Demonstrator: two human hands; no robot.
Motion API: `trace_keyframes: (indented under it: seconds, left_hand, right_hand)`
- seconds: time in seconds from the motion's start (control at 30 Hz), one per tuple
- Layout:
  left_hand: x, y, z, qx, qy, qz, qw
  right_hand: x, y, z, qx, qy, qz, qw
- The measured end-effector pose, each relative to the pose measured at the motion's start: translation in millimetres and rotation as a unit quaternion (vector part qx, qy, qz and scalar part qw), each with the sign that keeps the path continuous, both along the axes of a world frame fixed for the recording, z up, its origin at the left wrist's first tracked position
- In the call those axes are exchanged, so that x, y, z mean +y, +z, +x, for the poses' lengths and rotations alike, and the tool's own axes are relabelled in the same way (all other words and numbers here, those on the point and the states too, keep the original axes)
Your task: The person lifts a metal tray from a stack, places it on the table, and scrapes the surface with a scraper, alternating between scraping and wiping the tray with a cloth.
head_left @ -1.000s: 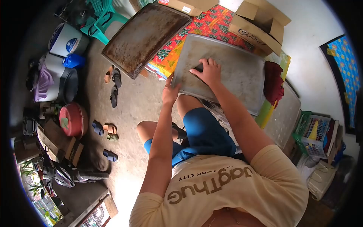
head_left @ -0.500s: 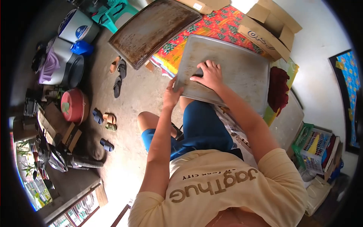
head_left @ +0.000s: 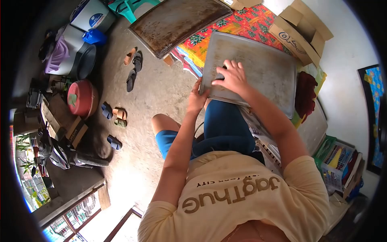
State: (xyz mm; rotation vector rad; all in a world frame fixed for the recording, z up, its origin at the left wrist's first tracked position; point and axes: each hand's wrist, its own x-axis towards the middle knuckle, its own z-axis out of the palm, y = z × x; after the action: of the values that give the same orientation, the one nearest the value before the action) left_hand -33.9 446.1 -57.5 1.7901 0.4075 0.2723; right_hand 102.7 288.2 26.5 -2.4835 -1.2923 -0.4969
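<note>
A grey metal baking tray (head_left: 266,68) with a raised rim lies in front of me, its near edge over my lap and its far part on a patterned cloth. My left hand (head_left: 197,98) is closed on the tray's near left corner, with the thumb on the inner side. Over the tray's left part, my right hand (head_left: 234,77) is curled around a small dark piece (head_left: 220,74) pressed to the surface. The fingers cover most of that piece, and I cannot tell its kind.
A rust-brown tray (head_left: 177,24) lies beyond on the red flowered cloth (head_left: 250,24). An open cardboard box (head_left: 300,34) stands far right, near a dark red cloth (head_left: 306,94). Slippers (head_left: 131,80) lie on the floor at left, near a red basin (head_left: 80,99). A plastic basket (head_left: 336,161) sits at right.
The view has shifted, so the scene sits further right. My left hand stays on the tray corner, and my right hand keeps its curled grip over nearly the same spot.
</note>
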Motion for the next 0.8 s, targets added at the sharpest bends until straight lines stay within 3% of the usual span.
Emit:
trace_keyframes:
  seconds: [0.03,0.13,0.23,0.27,0.4,0.53,0.67,0.8]
  left_hand:
    - [1.0,-13.6,1.3,-0.031,0.007,0.047,0.998]
    - [1.8,-6.5,0.3,0.036,0.013,-0.065,0.997]
    - [1.8,-10.3,0.6,0.042,0.009,-0.071,0.997]
    - [1.8,-7.8,0.5,0.043,0.009,-0.065,0.997]
    - [1.1,-0.4,0.1,0.035,0.004,-0.027,0.999]
    - [-2.3,18.7,-2.9,0.057,0.009,0.017,0.998]
    - [-0.1,4.7,-0.8,0.032,0.003,0.008,0.999]
    - [-1.7,13.8,-3.4,0.036,0.004,-0.001,0.999]
  right_hand:
    - [0.9,-1.6,1.2,0.002,-0.009,-0.003,1.000]
    - [2.5,-1.6,5.8,-0.016,-0.056,0.003,0.998]
    - [3.2,4.6,-0.5,0.002,-0.012,-0.021,1.000]
    - [4.3,2.1,-4.4,-0.024,0.025,0.001,0.999]
    - [3.6,2.9,4.2,-0.026,-0.045,-0.007,0.999]
    - [4.7,1.8,-6.2,-0.041,0.035,-0.015,0.998]
    - [-2.8,6.7,4.7,0.004,-0.041,-0.023,0.999]
    - [-3.0,6.0,-9.3,0.017,0.024,-0.041,0.999]
